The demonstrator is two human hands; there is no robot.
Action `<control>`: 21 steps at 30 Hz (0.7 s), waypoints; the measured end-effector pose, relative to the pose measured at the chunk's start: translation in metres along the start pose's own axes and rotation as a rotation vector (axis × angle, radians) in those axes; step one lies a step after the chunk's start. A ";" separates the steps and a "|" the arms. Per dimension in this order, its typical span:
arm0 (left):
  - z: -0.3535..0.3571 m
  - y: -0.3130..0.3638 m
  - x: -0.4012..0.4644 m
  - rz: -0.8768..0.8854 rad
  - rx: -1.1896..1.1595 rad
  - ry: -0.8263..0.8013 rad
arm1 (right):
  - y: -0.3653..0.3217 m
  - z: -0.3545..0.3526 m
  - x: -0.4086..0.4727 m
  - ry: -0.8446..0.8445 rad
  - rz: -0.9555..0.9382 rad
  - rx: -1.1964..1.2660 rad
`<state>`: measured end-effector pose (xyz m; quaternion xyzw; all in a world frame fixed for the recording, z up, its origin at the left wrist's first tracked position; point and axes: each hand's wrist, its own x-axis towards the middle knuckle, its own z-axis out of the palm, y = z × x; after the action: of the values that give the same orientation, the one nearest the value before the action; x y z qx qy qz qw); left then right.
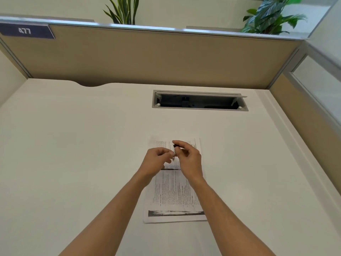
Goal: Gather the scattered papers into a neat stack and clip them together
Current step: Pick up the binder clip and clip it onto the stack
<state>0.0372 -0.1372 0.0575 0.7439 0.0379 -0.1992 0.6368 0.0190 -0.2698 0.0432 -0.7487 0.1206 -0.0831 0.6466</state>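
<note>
I see both hands pinching a binder clip (174,152) above the paper stack (174,193): left hand (156,159) at its 9 o'clock, right hand (188,157) at 3. Stack lies flat on the desk (73,145) (edges roughly squared).

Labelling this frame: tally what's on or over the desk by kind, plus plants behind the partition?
Stack of white printed papers: 1
Small black-and-silver binder clip, held between both hands: 1
Bare hands: 2, left hand and right hand
Grey open cable hatch in the desk: 1
Green leafy plants: 2
Total: 7
</note>
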 end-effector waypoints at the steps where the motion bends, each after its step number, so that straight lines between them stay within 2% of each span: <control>1: 0.000 0.001 -0.001 -0.012 0.007 -0.011 | 0.001 0.001 -0.002 -0.005 -0.017 0.000; 10: -0.012 0.003 -0.009 -0.028 0.087 -0.083 | 0.004 0.001 -0.017 -0.083 -0.026 0.015; 16: -0.014 0.004 -0.014 -0.016 0.126 -0.065 | 0.001 0.001 -0.025 -0.110 -0.019 0.031; 18: -0.013 0.002 -0.015 -0.001 0.177 -0.046 | -0.001 0.001 -0.027 -0.115 -0.015 0.030; 21: -0.010 -0.001 -0.015 0.054 0.373 -0.006 | -0.003 0.002 -0.027 -0.118 0.001 0.020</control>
<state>0.0257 -0.1245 0.0633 0.8494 -0.0214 -0.1878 0.4928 -0.0058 -0.2598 0.0464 -0.7457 0.0821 -0.0396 0.6600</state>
